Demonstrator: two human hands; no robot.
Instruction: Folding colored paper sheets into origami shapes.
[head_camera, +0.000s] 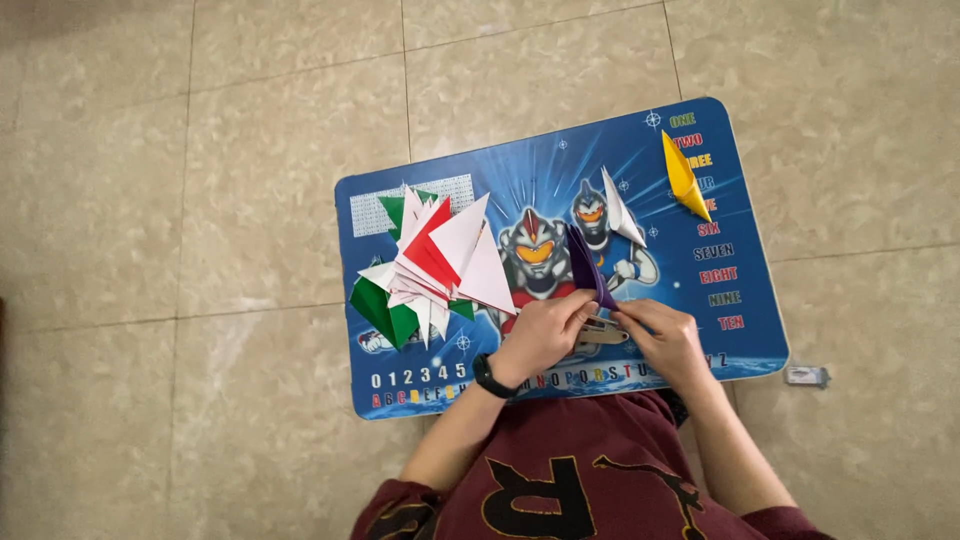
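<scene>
both hands, left hand (543, 333) and right hand (668, 338), pinch the folded dark purple paper (587, 268), its long axis pointing away from them (right slightly nearer)

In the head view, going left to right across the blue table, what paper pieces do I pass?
Pile of folded green, red and white papers → dark purple folded paper pinched by the left hand and right hand → white folded piece → yellow folded piece, all on the blue table.
</scene>
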